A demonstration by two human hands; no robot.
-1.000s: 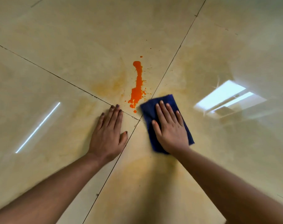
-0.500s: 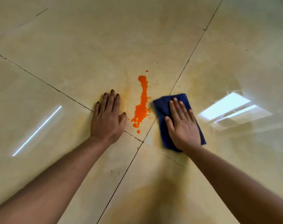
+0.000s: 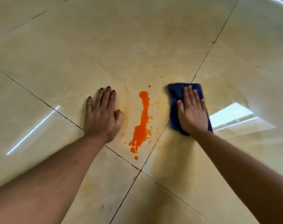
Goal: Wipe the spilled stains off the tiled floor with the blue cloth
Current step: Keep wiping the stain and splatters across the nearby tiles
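Observation:
A long bright orange spill (image 3: 141, 125) runs down the glossy beige tiled floor (image 3: 105, 46), with small droplets around it. The folded blue cloth (image 3: 174, 101) lies flat on the floor just right of the spill, not touching it. My right hand (image 3: 192, 112) presses palm-down on the cloth, fingers spread, covering most of it. My left hand (image 3: 102, 115) rests flat on the bare tile just left of the spill, fingers together, holding nothing.
Dark grout lines cross at a joint (image 3: 140, 170) below the spill. Faint yellowish smears (image 3: 218, 88) spread over the tiles around the spill. Bright light reflections (image 3: 236, 117) sit on the floor at right, and a thin one (image 3: 32, 130) at left.
The view has shifted, so the spill sits lower and larger in frame. My right hand has slid the cloth away from the spill's edge to the right; my left hand has moved up beside the spill.

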